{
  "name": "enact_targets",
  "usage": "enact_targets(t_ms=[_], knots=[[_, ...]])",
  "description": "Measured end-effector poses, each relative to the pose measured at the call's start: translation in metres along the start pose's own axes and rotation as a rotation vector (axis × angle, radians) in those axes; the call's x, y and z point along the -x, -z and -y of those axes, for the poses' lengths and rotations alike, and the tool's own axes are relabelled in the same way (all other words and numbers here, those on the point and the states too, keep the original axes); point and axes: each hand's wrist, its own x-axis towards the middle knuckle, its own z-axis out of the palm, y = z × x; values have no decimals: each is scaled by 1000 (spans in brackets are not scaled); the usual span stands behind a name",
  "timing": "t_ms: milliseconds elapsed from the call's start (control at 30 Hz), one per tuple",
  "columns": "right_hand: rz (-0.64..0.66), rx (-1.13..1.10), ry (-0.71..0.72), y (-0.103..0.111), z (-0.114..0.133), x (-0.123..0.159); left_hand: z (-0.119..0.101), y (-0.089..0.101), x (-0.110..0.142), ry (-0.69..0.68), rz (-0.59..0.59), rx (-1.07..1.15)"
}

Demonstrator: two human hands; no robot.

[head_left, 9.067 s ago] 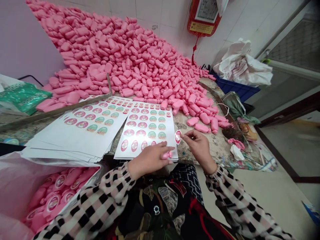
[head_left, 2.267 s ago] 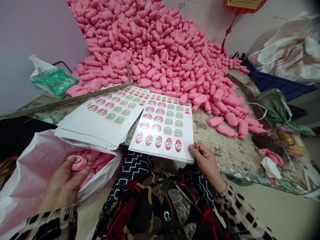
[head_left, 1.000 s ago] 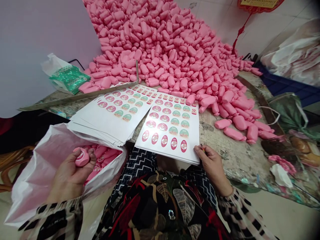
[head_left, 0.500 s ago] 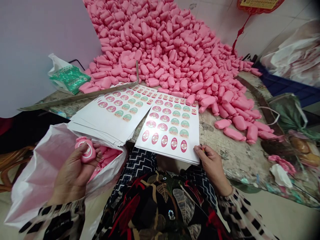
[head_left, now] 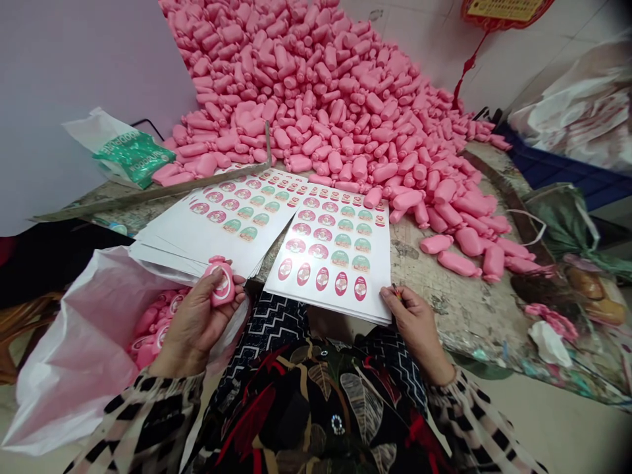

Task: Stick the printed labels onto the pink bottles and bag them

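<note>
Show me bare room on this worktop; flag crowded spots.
Bare worktop shows between the sticker sheet and the loose pink bottles, ahead of the right hand. A narrower strip lies between the sheet stack and the wooden lath. Crowded: the bottle pile behind, and the white bag by the left hand, which holds a labelled pink bottle.

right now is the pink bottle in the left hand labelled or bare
Labelled: the pink bottle in the left hand shows an oval pink-and-white sticker on its face.

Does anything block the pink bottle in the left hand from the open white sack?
No, nothing visible: the stickered pink plastic bottle in the left hand sits just above the open mouth of the white plastic sack.
</note>
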Motion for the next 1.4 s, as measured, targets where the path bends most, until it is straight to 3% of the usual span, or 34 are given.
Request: enact_targets(t_ms=[200, 367, 533, 967, 1267, 1400], knots=[[-4, 10, 4, 0, -3, -1, -8, 5, -3, -86, 123, -103], [4, 24, -6, 1, -5, -1, -14, 8, -19, -141, 113, -132], [-6, 28, -22, 1, -3, 0, -11, 10, -30, -88, 93, -191], [2, 39, -4, 1, -4, -1, -18, -8, -28, -181, 112, -299], [10, 47, -8, 2, -5, -1, -16, -8, -27, -317, 102, -769], [5, 59, -3, 2, -8, -2, -12, -5, -34, -564, 88, -1007]])
